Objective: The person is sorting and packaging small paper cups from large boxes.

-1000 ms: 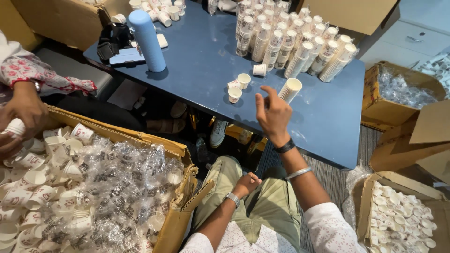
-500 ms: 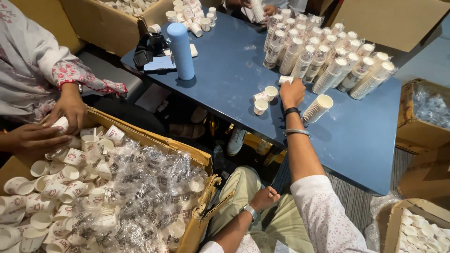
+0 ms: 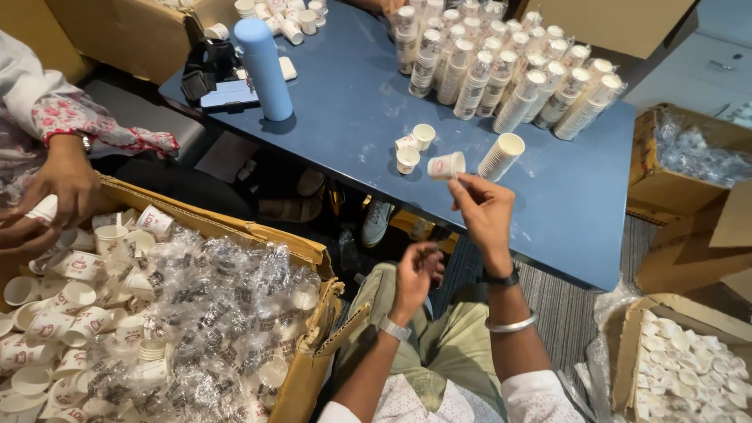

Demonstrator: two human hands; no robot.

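— Blue tabletop (image 3: 360, 110), cardboard boxes all round it. What is on it?

— Rows of stacked paper cups (image 3: 501, 70) lying at the far side, a light blue bottle (image 3: 264, 69) standing upright near the left end, and a phone (image 3: 229, 94) just beside it. Three loose little cups (image 3: 413, 147) sit near the middle, with one short stack (image 3: 501, 156) tilted just to their right.

— And the person's hands?

— The right hand (image 3: 486, 215) is raised over the near edge of the tabletop, its fingers (image 3: 462, 186) pinching a small paper cup (image 3: 446, 165) that lies on its side, mouth to the right. That cup is in the air, just beside the three loose ones and the short stack.

— The left one?

— The left hand (image 3: 417, 272) hangs lower, above the lap, fingers curled inward; I cannot tell whether it holds anything.

— Anyone else?

— Another person's hands (image 3: 55, 196) at the left reach into an open cardboard box (image 3: 313, 352) full of loose cups and crumpled clear plastic wrap (image 3: 211, 305). A second box of cups (image 3: 681, 368) stands at the lower right.
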